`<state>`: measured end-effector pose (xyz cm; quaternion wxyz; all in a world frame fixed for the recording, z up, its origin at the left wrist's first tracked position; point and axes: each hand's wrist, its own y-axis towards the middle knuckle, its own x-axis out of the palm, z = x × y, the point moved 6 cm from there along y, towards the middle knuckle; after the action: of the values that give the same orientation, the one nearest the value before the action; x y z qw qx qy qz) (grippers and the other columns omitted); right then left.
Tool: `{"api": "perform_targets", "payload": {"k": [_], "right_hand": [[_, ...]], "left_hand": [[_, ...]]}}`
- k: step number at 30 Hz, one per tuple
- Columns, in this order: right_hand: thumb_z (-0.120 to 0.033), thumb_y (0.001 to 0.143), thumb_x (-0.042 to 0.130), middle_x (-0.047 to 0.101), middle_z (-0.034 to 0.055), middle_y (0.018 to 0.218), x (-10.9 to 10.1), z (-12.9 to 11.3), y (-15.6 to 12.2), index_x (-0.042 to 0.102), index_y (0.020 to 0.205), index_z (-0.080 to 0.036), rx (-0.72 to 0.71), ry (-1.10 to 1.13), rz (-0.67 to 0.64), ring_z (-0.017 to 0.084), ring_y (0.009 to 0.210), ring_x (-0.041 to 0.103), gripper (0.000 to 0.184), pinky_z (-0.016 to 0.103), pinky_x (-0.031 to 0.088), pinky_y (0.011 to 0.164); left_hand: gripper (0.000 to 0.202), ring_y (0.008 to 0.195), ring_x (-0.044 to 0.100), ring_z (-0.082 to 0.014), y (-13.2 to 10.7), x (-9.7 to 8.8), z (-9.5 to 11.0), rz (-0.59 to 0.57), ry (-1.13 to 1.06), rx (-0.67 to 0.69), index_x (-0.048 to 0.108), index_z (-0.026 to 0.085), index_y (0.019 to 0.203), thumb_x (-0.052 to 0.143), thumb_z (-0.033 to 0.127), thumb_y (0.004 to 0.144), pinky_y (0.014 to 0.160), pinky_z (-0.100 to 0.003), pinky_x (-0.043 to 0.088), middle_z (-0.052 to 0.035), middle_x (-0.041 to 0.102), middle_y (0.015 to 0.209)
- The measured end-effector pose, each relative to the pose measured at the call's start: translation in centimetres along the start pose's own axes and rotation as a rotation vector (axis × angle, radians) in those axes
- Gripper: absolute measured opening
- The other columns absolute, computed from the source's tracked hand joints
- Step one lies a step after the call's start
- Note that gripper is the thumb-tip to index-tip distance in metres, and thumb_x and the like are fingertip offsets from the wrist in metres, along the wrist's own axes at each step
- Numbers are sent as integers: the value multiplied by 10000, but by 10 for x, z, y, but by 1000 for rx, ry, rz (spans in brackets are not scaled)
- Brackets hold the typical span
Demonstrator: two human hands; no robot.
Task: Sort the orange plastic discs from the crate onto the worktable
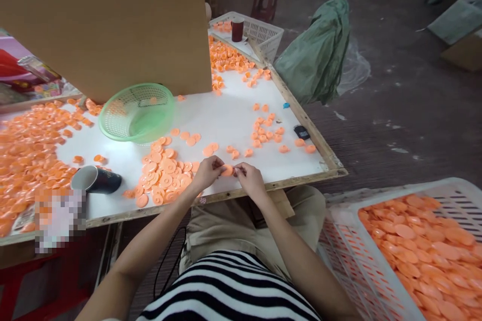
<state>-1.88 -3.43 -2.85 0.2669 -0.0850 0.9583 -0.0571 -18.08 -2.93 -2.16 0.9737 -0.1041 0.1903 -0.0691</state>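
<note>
Between my two hands, just above the table's front edge, is a round orange plastic disc (227,170). My left hand (208,172) pinches its left side with thumb and finger. On the disc's right side, the fingers of my right hand (249,178) are closed; whether they grip the disc or a small part against it is too small to tell. A pile of flat orange discs (165,170) lies to the left of my left hand. Small orange cup-like pieces (262,133) are scattered on the white tabletop beyond my right hand.
A green mesh basket (137,113) stands by a tall cardboard sheet (143,25). A dark mug (100,179) lies on its side near a large orange heap (30,145). At right, a white crate (361,220) holds orange discs. A wooden rim (301,110) edges the table.
</note>
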Motion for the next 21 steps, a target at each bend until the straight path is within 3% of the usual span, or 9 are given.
{"api": "perform_targets", "payload": {"k": [2, 5, 9, 14, 21], "right_hand": [[-168, 881, 497, 712, 21, 799, 4, -1, 2, 643, 832, -212, -5, 9, -53, 168, 766, 656, 161, 258, 469, 713], [-211, 910, 473, 717, 24, 794, 5, 0, 3, 633, 826, -212, 4, 38, -81, 161, 744, 660, 181, 249, 483, 674], [-316, 881, 579, 710, 26, 759, 8, 5, 6, 616, 823, -201, 57, 133, -110, 158, 735, 676, 134, 224, 498, 624], [-212, 853, 613, 667, -9, 649, 14, 13, 13, 579, 830, -185, 149, 202, -156, 112, 509, 623, 48, 176, 445, 480], [-175, 873, 594, 609, -32, 533, 18, 17, 14, 539, 816, -183, 236, 310, -202, 123, 452, 617, 79, 162, 433, 409]], "left_hand": [[132, 504, 547, -89, -1, 7, -1, -4, -122, -38, 543, 154, 794, 641, 241, 797, 513, -211, 451, 16, 604, 635], [127, 470, 549, -83, 0, 9, -2, 46, -117, -52, 541, 152, 780, 651, 213, 794, 484, -198, 447, 22, 607, 603], [126, 457, 580, -97, 0, 12, -5, -7, -113, -114, 550, 143, 788, 643, 219, 827, 483, -207, 477, 14, 623, 565], [197, 459, 622, -124, -4, 20, -7, -119, -258, -227, 536, 129, 852, 647, 291, 855, 499, -242, 528, -1, 645, 546], [286, 413, 605, -131, 1, 23, -14, -80, -280, -188, 536, 130, 835, 688, 372, 825, 441, -230, 511, -11, 642, 520]]}}
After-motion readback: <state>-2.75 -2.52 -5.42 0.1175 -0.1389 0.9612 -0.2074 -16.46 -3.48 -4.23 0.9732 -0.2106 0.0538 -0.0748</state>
